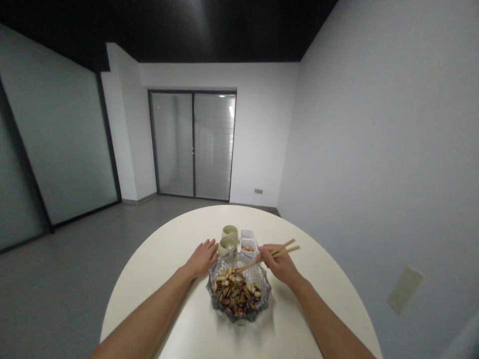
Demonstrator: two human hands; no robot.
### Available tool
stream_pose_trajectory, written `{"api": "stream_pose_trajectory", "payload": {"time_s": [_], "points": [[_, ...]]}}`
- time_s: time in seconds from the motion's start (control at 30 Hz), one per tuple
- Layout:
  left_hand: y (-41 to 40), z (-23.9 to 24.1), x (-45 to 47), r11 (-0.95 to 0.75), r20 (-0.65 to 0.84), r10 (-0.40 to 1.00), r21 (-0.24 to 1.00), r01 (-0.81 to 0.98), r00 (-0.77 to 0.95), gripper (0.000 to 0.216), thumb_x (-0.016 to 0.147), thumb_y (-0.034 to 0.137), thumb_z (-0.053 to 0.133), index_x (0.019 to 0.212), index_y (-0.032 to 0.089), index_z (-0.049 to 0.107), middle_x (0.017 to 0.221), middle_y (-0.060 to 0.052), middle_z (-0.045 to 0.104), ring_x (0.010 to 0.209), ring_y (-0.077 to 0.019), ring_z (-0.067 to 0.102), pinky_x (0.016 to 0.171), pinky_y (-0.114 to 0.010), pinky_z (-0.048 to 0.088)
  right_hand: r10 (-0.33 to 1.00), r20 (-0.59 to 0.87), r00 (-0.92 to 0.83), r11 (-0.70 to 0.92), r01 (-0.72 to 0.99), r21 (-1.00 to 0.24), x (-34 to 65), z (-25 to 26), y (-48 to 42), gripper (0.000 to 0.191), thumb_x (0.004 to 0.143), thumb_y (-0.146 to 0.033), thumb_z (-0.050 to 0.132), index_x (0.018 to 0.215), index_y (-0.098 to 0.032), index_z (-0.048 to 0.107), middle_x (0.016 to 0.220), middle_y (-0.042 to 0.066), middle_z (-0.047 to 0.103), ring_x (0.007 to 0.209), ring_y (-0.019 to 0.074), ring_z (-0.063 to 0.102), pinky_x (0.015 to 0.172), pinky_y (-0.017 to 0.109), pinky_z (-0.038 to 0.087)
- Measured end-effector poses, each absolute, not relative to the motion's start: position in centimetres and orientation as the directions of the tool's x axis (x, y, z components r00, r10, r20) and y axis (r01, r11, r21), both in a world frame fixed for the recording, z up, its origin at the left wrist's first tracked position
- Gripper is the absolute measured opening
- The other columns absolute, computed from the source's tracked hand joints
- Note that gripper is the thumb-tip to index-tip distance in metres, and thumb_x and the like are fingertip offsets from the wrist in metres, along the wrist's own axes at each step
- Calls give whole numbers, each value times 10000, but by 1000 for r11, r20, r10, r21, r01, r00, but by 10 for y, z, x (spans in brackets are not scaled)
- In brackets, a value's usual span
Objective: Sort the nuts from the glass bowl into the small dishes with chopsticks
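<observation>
My right hand (276, 263) is closed around a pair of wooden chopsticks (289, 248). Their tips reach down to the nuts at the far left part of a clear glass bowl (267, 294); whether they pinch a nut is too small to tell. Peanuts in shells and dark, striped seeds or nuts (236, 294) fill the bowl. My left hand (202, 257) lies flat on the table with its fingers stretched out, close to the bowl and the nearer cup. Behind the bowl, a small white square dish (248, 254) holds a few peanuts.
Two pale green cups (228, 243) stand one behind the other beyond the bowl. Another white dish (247, 233) sits behind the first. Everything rests on a round white table (157, 269). A wall (374, 149) rises close on the right.
</observation>
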State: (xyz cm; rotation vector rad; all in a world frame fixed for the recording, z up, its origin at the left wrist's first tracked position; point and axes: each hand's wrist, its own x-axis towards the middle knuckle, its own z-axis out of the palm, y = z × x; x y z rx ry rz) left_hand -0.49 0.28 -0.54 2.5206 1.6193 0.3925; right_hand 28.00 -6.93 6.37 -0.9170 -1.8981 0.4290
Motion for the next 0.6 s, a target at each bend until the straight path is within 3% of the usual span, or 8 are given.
{"api": "stream_pose_trajectory", "payload": {"time_s": [0.6], "points": [[6, -9, -6, -426, 157, 904, 250, 869, 398, 511, 1006, 397, 333, 1464, 183, 410, 1569, -127, 317, 1460, -320, 242, 1183, -497, 220, 753, 606, -255, 650, 425, -629, 286, 63, -67, 546, 959, -523, 460, 635, -175, 729, 487, 19, 583, 446, 129, 497, 429, 219, 367]]}}
